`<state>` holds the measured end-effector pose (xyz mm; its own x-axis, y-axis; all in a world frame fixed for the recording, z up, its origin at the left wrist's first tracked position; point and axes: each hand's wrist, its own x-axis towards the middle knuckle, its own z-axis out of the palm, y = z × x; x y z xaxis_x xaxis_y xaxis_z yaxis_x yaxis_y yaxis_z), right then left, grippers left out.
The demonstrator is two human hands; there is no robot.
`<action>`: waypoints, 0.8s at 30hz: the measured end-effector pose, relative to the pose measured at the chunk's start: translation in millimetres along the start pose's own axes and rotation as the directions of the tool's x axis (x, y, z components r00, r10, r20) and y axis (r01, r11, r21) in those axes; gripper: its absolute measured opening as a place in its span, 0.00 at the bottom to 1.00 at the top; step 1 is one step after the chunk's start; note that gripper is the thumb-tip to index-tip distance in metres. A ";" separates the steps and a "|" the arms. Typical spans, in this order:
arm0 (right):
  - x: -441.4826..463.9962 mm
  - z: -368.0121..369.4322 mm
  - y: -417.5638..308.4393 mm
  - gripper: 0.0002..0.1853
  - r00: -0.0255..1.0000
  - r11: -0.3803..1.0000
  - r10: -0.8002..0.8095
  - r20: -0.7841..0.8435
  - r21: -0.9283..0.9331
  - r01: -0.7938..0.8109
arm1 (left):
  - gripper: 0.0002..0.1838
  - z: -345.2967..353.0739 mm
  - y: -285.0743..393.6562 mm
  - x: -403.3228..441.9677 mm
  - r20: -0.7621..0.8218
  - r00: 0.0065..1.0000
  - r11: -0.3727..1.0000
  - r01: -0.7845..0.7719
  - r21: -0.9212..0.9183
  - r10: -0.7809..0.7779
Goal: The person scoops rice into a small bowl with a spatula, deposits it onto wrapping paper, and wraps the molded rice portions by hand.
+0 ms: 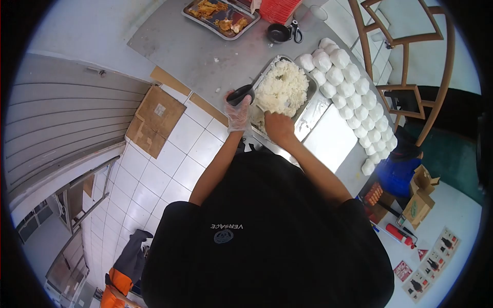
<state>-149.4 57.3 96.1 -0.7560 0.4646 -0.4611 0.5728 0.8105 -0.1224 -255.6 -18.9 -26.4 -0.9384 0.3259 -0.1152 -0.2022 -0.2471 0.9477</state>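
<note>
My left hand, in a clear plastic glove, holds a small black bowl tilted at the left edge of a metal tray. White rice is heaped in that tray. My right hand, bare, is closed at the near side of the rice, around what looks like the handle of a pale scoop whose end meets the rice. A stack of white paper sheets lies right of the tray. Several white wrapped bundles stand in rows beyond it.
At the table's far end are a tray with fried food, another black bowl, scissors and a red plastic basket. Flattened cardboard lies on the floor at left. A person in orange is at bottom left.
</note>
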 end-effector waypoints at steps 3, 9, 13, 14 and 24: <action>-8.4 -48.9 11.1 0.10 0.997 0.999 0.030 0.064 0.026 -0.032 | 0.38 6.3 16.0 7.8 0.024 0.996 0.996 0.081 -0.028 -0.080; -8.9 2.8 -17.5 0.10 1.000 0.999 0.004 0.019 -0.032 -0.004 | 0.38 2.6 1.9 5.5 0.014 0.999 0.998 0.046 -0.043 -0.046; -20.9 -26.2 -15.1 0.10 1.000 1.000 0.013 0.022 0.015 -0.013 | 0.36 1.7 9.4 13.7 0.003 1.000 0.999 -0.008 0.045 0.008; -28.7 -36.9 -15.1 0.11 0.999 0.998 0.048 0.010 0.039 -0.049 | 0.36 -2.3 9.1 10.0 0.002 1.000 0.999 0.004 0.037 -0.004; -7.1 -21.7 -3.2 0.10 0.996 0.995 0.084 -0.014 0.044 -0.084 | 0.35 4.4 6.6 4.2 0.008 0.999 0.992 0.044 -0.118 -0.044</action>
<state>-152.7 59.2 118.8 -0.7093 0.5364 -0.4573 0.6476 0.7521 -0.1223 -259.7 -15.2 -19.3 -0.9262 0.3441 -0.1539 -0.2752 -0.3380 0.9000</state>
